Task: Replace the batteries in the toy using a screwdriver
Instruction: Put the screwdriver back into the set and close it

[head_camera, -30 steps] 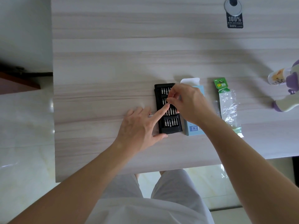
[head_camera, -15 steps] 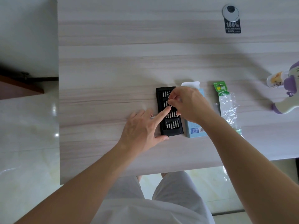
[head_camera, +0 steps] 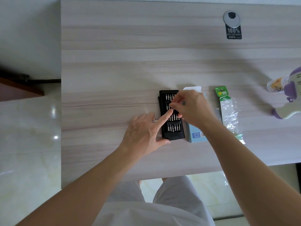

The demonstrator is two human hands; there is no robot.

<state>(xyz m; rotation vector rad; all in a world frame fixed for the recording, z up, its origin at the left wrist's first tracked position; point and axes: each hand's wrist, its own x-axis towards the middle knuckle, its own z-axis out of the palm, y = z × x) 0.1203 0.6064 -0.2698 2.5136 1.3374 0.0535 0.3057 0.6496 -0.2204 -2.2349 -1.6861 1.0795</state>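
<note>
The black screwdriver bit case point(head_camera: 174, 136) lies open near the front middle of the tabletop point(head_camera: 114, 62), its rows of silver bits standing in slots. The right hand point(head_camera: 192, 106) hovers over its far half, thumb and fingertips curled together and pinching one bit point(head_camera: 169, 105) in the second row. The left hand point(head_camera: 143, 134) is spread flat, its straight index finger pressing on the case's middle and its thumb touching the near end. Just right of the case, partly under the right wrist, lies a light blue box point(head_camera: 195, 136) with a white flap. Beyond that is a battery pack point(head_camera: 229, 115) with a green header and clear plastic. The purple and cream toy point(head_camera: 286, 114) lies well apart at the right edge. The tabletop is pale wood grain, with a round cable grommet point(head_camera: 231, 18) and a black "100%" label point(head_camera: 234, 32) at the far right. Glossy pale floor tiles point(head_camera: 29, 144) show on the left.
</note>
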